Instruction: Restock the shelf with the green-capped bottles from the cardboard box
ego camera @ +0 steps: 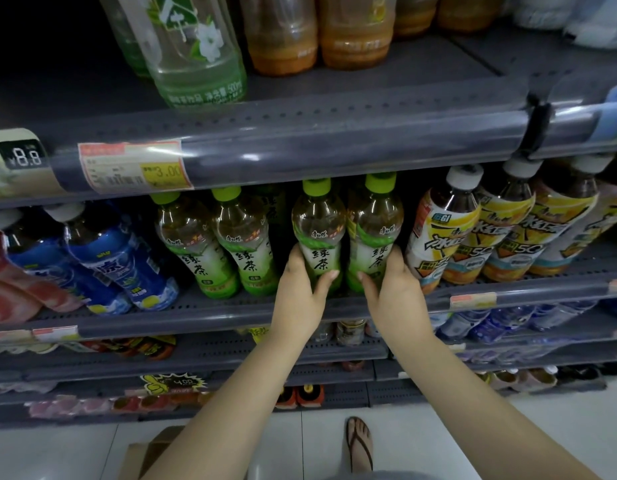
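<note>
Single head-worn wide-angle view, looking forward and down, close to shelf (300,306), floor (438,427) below

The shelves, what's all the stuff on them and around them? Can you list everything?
green-capped bottles: four, green labels, middle shelf, two held
blue-label bottles: two, left of them
yellow-label bottles: at least three, white caps, right of them
red packs: far left, count unclear
pale green bottle: one in front, upper shelf
amber bottles: several, upper shelf
price tags: shelf edges
cardboard box: one, brown, floor
foot in sandal: floor
left hand: grips one bottle
right hand: grips the next bottle
</note>
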A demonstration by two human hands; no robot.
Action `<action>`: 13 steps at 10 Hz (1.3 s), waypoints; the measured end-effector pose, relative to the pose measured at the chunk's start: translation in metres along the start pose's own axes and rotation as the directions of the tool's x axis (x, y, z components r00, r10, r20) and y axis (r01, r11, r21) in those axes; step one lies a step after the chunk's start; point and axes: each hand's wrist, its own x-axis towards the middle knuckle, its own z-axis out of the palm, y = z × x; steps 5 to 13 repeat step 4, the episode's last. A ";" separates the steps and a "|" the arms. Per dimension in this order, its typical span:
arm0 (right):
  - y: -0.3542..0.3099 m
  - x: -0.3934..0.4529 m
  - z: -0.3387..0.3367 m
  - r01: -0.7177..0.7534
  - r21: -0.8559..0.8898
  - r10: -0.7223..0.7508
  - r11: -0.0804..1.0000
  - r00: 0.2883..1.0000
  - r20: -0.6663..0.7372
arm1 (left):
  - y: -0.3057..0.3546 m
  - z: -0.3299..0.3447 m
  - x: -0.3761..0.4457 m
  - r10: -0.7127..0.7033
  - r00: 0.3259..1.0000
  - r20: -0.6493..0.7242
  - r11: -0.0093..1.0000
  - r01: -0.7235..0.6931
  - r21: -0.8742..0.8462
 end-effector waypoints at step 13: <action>0.014 -0.008 -0.011 0.046 0.153 -0.062 0.987 0.993 0.105 | 0.004 -0.015 -0.014 -0.009 1.000 0.023 1.000 0.009 0.014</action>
